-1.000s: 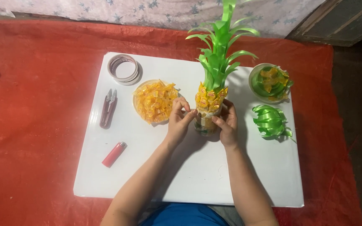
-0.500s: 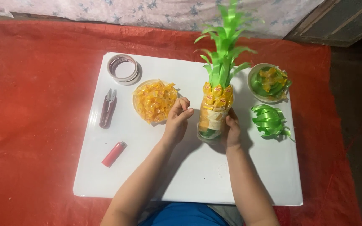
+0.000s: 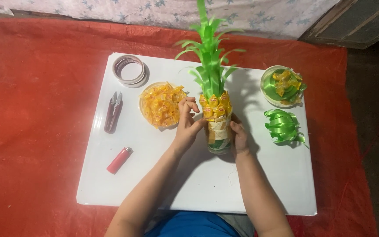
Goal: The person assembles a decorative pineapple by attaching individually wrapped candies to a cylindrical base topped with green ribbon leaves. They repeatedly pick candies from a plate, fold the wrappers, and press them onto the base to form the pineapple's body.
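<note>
On the white table, both hands, the left hand and right hand, lightly cupped the upright candy-covered bottle topped with green ribbon leaves, beside the bowl of yellow candies.

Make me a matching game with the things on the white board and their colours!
Things:
1. lighter
2. ribbon loops
3. bowl of sweets
4. tape roll

Colours:
A. green
B. clear
C. red
D. yellow

Pairs: 1-C, 2-A, 3-D, 4-B
</note>
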